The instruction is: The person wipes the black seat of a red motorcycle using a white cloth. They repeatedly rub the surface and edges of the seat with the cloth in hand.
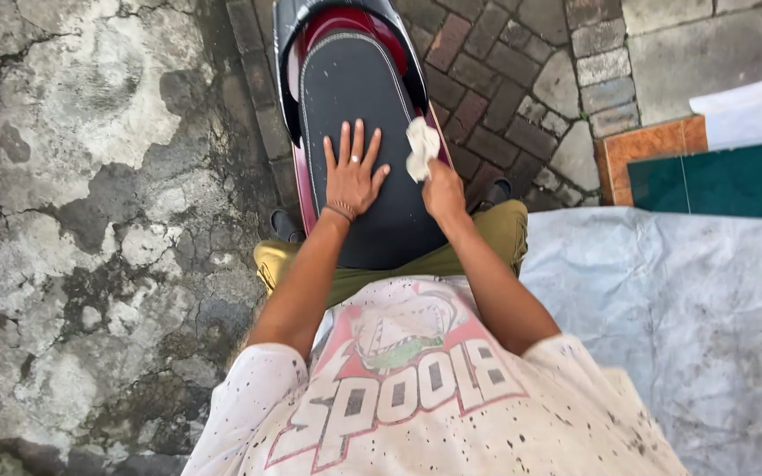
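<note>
No packages, labels, signs or screens are to be seen in the view.
</note>
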